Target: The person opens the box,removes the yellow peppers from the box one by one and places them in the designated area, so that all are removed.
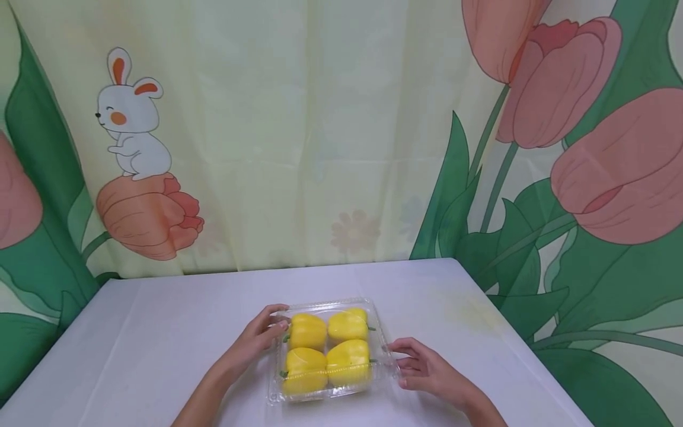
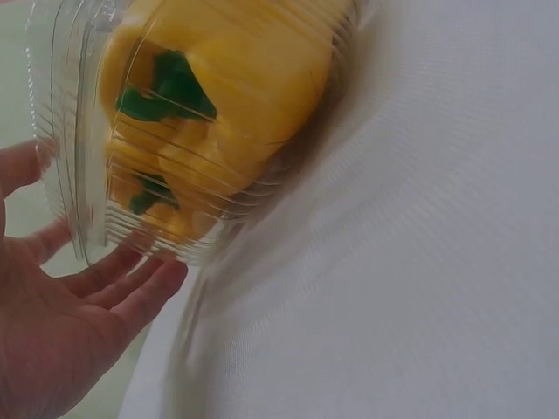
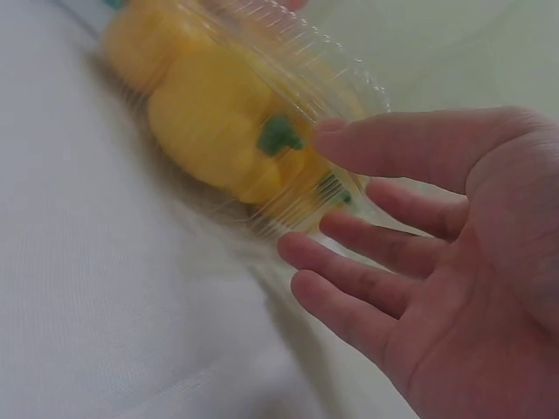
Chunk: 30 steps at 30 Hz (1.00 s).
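A clear plastic clamshell box [image 1: 328, 307] lies on the white table, its lid over several yellow bell peppers [image 1: 308, 331] with green stems. At the box's left side is my left hand [image 1: 261, 332], fingers and thumb spread and fairly straight. In the left wrist view this left hand [image 2: 79, 305] has its fingertips against the ribbed wall and its thumb by the rim. My right hand [image 1: 427, 370] is beside the right wall with loosely bent fingers. The right wrist view shows the right hand [image 3: 437, 253] with nothing in its palm; whether its fingertips touch the box I cannot tell.
The white-covered table [image 1: 176, 332] reaches back to a pale curtain [image 1: 267, 130] printed with a rabbit and tulips. More printed tulip cloth [image 1: 587, 267] hangs along the right side.
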Available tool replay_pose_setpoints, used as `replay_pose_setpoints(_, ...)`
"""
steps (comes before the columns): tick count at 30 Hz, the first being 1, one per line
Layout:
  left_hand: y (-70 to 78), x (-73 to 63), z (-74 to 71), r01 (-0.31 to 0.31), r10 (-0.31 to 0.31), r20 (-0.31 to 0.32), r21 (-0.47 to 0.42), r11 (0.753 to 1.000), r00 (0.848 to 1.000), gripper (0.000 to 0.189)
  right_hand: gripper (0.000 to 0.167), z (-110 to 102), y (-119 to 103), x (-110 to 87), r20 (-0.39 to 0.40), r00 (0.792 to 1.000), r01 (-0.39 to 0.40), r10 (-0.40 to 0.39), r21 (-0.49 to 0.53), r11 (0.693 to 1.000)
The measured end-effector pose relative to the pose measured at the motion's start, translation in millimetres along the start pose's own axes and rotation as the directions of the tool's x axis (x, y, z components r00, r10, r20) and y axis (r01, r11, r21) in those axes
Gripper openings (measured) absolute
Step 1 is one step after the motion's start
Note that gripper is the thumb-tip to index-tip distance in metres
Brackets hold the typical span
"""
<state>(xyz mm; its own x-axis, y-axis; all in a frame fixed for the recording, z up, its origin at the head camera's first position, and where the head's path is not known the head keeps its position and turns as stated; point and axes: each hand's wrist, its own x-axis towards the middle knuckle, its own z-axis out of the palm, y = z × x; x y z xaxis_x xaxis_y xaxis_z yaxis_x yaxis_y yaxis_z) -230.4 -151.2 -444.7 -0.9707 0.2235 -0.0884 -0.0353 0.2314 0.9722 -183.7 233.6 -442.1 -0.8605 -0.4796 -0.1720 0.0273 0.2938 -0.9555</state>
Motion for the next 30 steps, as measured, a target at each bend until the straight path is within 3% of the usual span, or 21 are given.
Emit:
replay_pose_setpoints(16, -1.8, -2.0, 2.4, 0.035, -0.034, -0.014, 0.028, 0.999, 0.999, 0.049, 0.053, 10, 7, -4.0, 0.043, 0.998, 0.050, -0.053, 0.068, 0.996)
replay_pose_setpoints(23, 2.3, -1.2, 2.7, 0.040, -0.039, -0.029, 0.034, 0.999, 0.999, 0.052, 0.052, 9, 7, 0.2, -0.045, 0.996, 0.080, -0.079, 0.023, 0.997)
replay_pose_setpoints(30, 1.8, -2.5, 1.5, 0.032, -0.031, -0.029, 0.027, 0.999, 0.999, 0.052, 0.053, 7, 7, 3.7, -0.036, 0.996, 0.078, -0.077, 0.031, 0.996)
